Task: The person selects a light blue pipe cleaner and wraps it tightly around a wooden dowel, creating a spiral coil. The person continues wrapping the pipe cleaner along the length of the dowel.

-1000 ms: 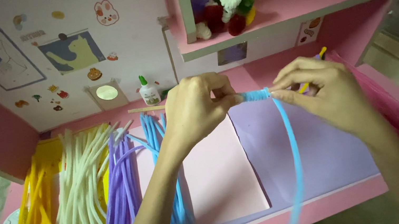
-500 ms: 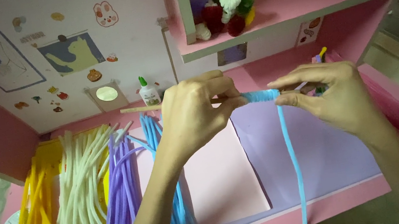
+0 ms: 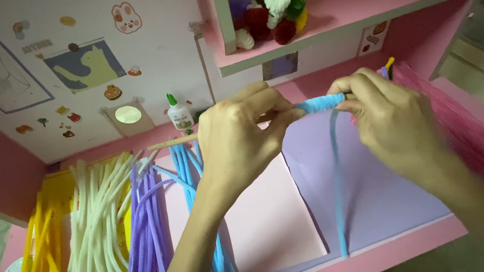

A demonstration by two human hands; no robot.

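The left hand (image 3: 236,140) is pinching a thin wooden stick (image 3: 173,142) above the middle of the pink table (image 3: 365,262), fingers closed on it. The right hand (image 3: 391,119) is gripping a light-blue pipe cleaner (image 3: 334,179), coiled around the stick's tip, its tail hanging toward the table's near edge. Yellow, white, purple and blue pipe cleaner bundles (image 3: 103,242) are lying at the table's left side.

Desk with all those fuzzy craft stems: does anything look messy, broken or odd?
Nothing stands out. The yellow stems, white stems, purple stems and blue stems lie in loose sorted bundles. The left hand and right hand hold a blue stem coiled round a stick.
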